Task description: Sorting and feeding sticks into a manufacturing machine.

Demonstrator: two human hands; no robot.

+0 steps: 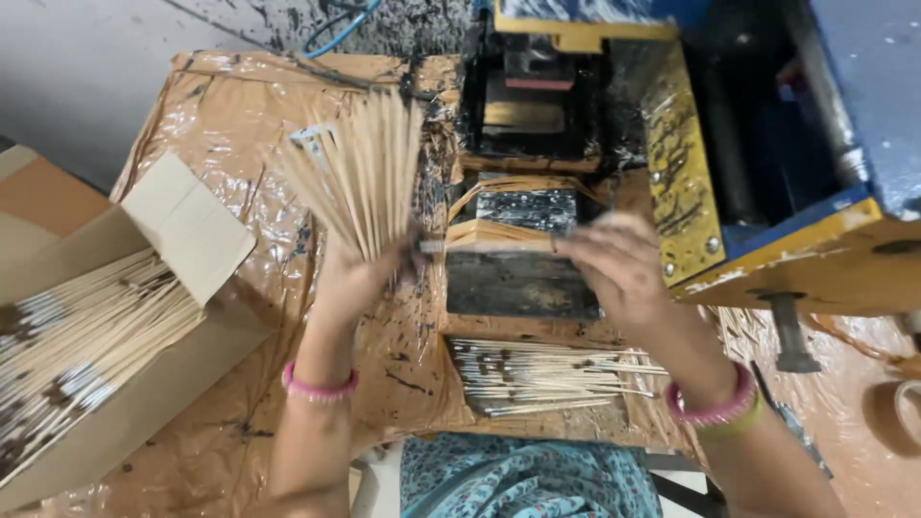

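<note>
My left hand (pixel 357 273) grips a fanned bundle of thin bamboo sticks (pixel 360 168), held upright over the table. My right hand (pixel 614 264) pinches a single stick (pixel 480 246) and holds it level across a black block (pixel 523 254) wrapped with rubber bands, in front of the machine. The stick and the right hand are blurred. Below my hands lies a pile of sticks with dark coated ends (pixel 547 376).
A blue and yellow machine (pixel 691 144) fills the upper right, ink-splattered at its black mouth. An open cardboard box (pixel 106 326) of sticks sits at left. Brown plastic sheeting (pixel 230 125) covers the table. A tape roll (pixel 902 412) lies at the far right.
</note>
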